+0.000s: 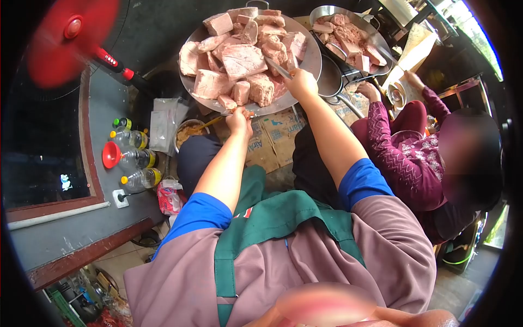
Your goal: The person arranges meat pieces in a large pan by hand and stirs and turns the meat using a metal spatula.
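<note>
A heap of pale pink, rough-sided blocks [242, 61] fills a wide, round, silver metal pan [310, 52] in front of the person. The right hand [301, 84] is closed around a narrow grey metal blade [279, 68], which lies against the heap. The left hand [239, 121] is at the near rim with its fingers curled; whether it grips the metal, I cannot tell.

The work looks partway along: a few small cubes and crumbly lumps sit near the rim, while most of the heap is large, squared and apparently whole. A smaller silver metal pan [379, 41], beyond a dark round frying pan [330, 76], holds further blocks among loose crumbs, which seem more broken up.

Flattened brown cardboard [267, 141] covers the floor below the wide pan. At the left, a bowl of tan crumbly food [188, 133] is near clear plastic bottles [143, 177] with yellow caps, a red plastic funnel [111, 155] and a white wall socket [121, 199]. A red fan [73, 27] with blurred blades stands above them. At the right, a co-worker in purple patterned sleeves [384, 133] sits close by, one hand near the smaller pan.
</note>
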{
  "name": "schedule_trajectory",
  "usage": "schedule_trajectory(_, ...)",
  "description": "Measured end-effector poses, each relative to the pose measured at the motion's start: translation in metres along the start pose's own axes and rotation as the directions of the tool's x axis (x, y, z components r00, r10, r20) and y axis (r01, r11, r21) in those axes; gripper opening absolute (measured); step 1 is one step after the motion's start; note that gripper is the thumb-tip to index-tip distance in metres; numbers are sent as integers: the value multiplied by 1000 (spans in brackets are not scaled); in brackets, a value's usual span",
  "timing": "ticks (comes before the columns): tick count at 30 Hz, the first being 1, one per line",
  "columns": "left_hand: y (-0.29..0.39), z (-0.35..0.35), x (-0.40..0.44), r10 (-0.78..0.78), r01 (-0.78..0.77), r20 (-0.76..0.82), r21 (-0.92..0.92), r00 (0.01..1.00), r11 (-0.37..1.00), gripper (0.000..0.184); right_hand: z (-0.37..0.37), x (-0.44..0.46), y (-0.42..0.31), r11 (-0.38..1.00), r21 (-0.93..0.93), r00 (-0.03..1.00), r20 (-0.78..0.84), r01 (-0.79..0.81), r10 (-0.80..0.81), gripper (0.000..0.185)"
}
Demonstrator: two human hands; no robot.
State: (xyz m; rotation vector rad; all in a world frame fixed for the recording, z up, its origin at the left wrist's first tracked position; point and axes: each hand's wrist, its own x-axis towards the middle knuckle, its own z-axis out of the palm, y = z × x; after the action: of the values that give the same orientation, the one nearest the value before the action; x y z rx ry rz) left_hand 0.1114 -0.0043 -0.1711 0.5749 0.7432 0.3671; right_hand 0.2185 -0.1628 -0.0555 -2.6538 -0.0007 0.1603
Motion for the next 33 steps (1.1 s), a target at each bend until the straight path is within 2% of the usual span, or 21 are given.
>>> schedule_trajectory(3, 3, 1, -3, -5, 6, -5, 45, 1000, 999, 16, -14, 7, -18, 997, -33, 997, 33, 65, -64, 38)
schedule_trajectory(7, -1, 6, 1, 8, 5, -149, 86, 989, 996, 17, -24, 25, -45, 970, -156, 982, 9, 186, -186, 42)
schedule_trajectory(8, -2, 2, 6, -19, 45, -179, 140, 984, 989, 15, -33, 23, -60, 975, -154, 987, 41, 161, -156, 24)
schedule_trajectory(11, 0, 7, 6, -63, 90, -273, 86, 960, 992, 11, -45, 36, -88, 961, -159, 974, 73, 225, -216, 25)
schedule_trajectory(12, 4, 9, 4, -100, 121, -267, 65, 959, 990, 10, -46, 43, -97, 949, -177, 965, 37, 261, -258, 25)
schedule_trajectory(14, 8, 12, 8, -70, 124, -365, 126, 928, 984, 9, -45, 61, -117, 919, -212, 937, -32, 332, -346, 26)
schedule_trajectory(15, 9, 11, 11, -54, 129, -415, 155, 908, 979, 10, -41, 75, -129, 922, -231, 939, -77, 309, -334, 36)
schedule_trajectory(16, 9, 8, 14, -38, 114, -420, 156, 907, 981, 11, -31, 101, -136, 939, -163, 950, -27, 302, -311, 35)
schedule_trajectory(17, 10, 7, 19, -19, 93, -421, 155, 907, 984, 13, -39, 97, -150, 910, -164, 903, -143, 381, -404, 19)
schedule_trajectory(18, 10, 6, 22, 0, 73, -423, 156, 906, 985, 14, -55, 97, -170, 942, -150, 943, -108, 299, -316, 30)
schedule_trajectory(19, 10, 5, 24, -48, 84, -410, 72, 911, 994, 14, -64, 101, -185, 967, -140, 972, -74, 213, -225, 45)
schedule_trajectory(22, 16, 8, 32, -161, 117, -375, -136, 913, 984, 15, -58, 152, -202, 909, -162, 902, -143, 384, -406, 35)
schedule_trajectory(23, 14, 9, 32, -142, 108, -416, -103, 898, 989, 17, -84, 123, -209, 901, -68, 884, -175, 429, -434, 23)
schedule_trajectory(24, 13, 10, 33, -122, 101, -456, -71, 881, 992, 19, -88, 116, -210, 860, 60, 823, -330, 507, -463, 20)
schedule_trajectory(25, 11, 10, 34, -102, 95, -496, -39, 862, 995, 22, -89, 113, -209, 789, 172, 750, -479, 590, -456, 17)
schedule_trajectory(26, 7, 11, 38, -64, 99, -552, 35, 831, 994, 28, -80, 124, -206, 633, 268, 633, -622, 726, -462, 20)
schedule_trajectory(27, 3, 10, 40, 2, 52, -548, 83, 836, 995, 32, -67, 130, -201, 500, 537, 727, -587, 679, -357, 24)
schedule_trajectory(29, 2, 16, 39, 64, 51, -599, 173, 798, 984, 36, -32, 157, -181, 270, 756, 786, -480, 596, -390, 28)
schedule_trajectory(31, 1, 19, 37, 98, 52, -607, 225, 789, 973, 39, -2, 157, -154, 500, 705, 863, -374, 503, -340, 28)
schedule_trajectory(32, 1, 17, 36, 119, 53, -611, 256, 782, 965, 40, 13, 164, -137, 741, 291, 736, -559, 605, -382, 29)
schedule_trajectory(33, -2, 13, 41, 149, 40, -620, 279, 770, 959, 40, 29, 174, -132, 514, 540, 725, -628, 667, -281, 24)
